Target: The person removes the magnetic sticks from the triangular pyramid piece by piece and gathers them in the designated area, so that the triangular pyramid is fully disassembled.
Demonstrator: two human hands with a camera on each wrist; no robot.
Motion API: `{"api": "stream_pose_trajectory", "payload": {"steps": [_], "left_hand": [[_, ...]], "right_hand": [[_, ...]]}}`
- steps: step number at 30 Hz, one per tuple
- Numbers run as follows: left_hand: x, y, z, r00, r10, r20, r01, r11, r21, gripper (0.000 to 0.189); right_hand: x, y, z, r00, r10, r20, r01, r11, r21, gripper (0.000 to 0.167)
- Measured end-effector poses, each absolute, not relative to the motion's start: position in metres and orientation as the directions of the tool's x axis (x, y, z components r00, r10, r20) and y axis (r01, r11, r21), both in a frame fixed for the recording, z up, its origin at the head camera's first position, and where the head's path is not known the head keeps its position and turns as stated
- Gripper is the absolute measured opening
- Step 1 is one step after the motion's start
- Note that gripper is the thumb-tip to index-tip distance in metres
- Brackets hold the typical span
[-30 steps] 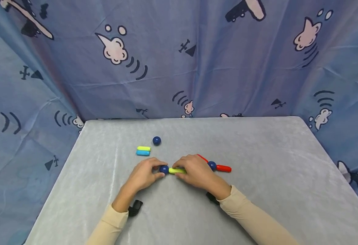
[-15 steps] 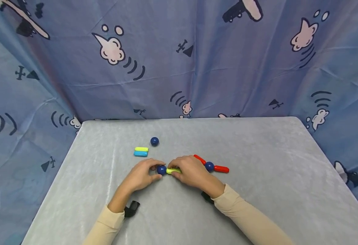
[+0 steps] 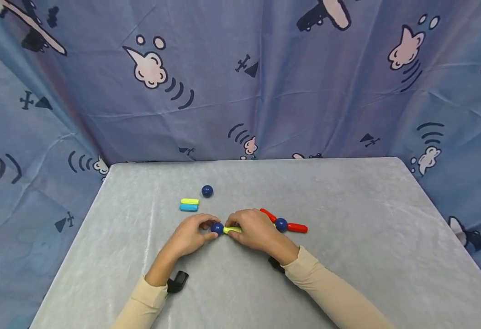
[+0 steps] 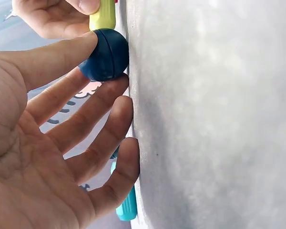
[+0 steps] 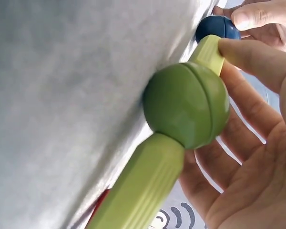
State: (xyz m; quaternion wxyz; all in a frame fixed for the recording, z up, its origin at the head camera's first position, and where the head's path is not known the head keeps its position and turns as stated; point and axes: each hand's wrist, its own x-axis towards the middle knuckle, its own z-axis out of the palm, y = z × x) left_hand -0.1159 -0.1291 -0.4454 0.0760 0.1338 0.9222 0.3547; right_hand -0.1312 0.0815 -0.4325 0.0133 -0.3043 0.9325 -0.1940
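Observation:
My left hand pinches a dark blue ball between thumb and fingers, the other fingers spread behind it. A yellow-green rod meets that ball on its right side. My right hand pinches this rod near the ball with thumb and fingers. In the right wrist view, the rod's other end joins a green ball, and a second yellow-green rod extends from it. My right hand hides the green ball in the head view. Whether the blue ball and rod are fully joined, I cannot tell.
Right of my right hand, another blue ball bears two red rods. Farther back on the left lie a yellow rod and a light blue rod, side by side. A loose blue ball sits behind them on the grey table.
My right fingertips have shifted slightly left along the rod, closer to the blue ball. The left hand keeps its hold on the ball. The head view has moved a little.

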Motion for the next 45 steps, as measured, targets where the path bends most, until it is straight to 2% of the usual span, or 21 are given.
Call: {"api": "stream_pose_trajectory", "payload": {"steps": [11, 18, 21, 29, 37, 41, 45], "left_hand": [[-0.117, -0.130, -0.446, -0.958, 0.282, -0.051, 0.173, 0.711, 0.681, 0.030], [-0.117, -0.130, -0.447, -0.958, 0.281, -0.056, 0.167, 0.706, 0.688, 0.030], [-0.117, -0.130, -0.447, -0.957, 0.286, -0.056, 0.171, 0.705, 0.688, 0.030], [-0.117, -0.130, -0.446, -0.958, 0.278, -0.068, 0.158, 0.710, 0.686, 0.031], [-0.116, -0.132, -0.441, -0.960, 0.263, -0.092, 0.135, 0.729, 0.671, 0.032], [-0.117, -0.134, -0.440, -0.959, 0.270, -0.090, 0.144, 0.734, 0.664, 0.032], [-0.116, -0.133, -0.440, -0.956, 0.279, -0.093, 0.151, 0.737, 0.659, 0.033]], "right_hand": [[-0.132, 0.081, -0.435, -0.829, -0.554, 0.079, -0.534, 0.743, -0.403, 0.010], [-0.132, 0.081, -0.437, -0.811, -0.581, 0.069, -0.564, 0.746, -0.355, 0.010], [-0.130, 0.081, -0.436, -0.807, -0.588, 0.056, -0.570, 0.751, -0.334, 0.013], [-0.126, 0.104, -0.424, -0.796, -0.605, 0.032, -0.571, 0.731, -0.374, 0.028], [-0.130, 0.142, -0.423, -0.744, -0.663, 0.079, -0.644, 0.680, -0.351, 0.030], [-0.132, 0.148, -0.428, -0.710, -0.697, 0.105, -0.680, 0.638, -0.362, 0.032], [-0.132, 0.149, -0.432, -0.701, -0.706, 0.103, -0.684, 0.625, -0.375, 0.031]]}}
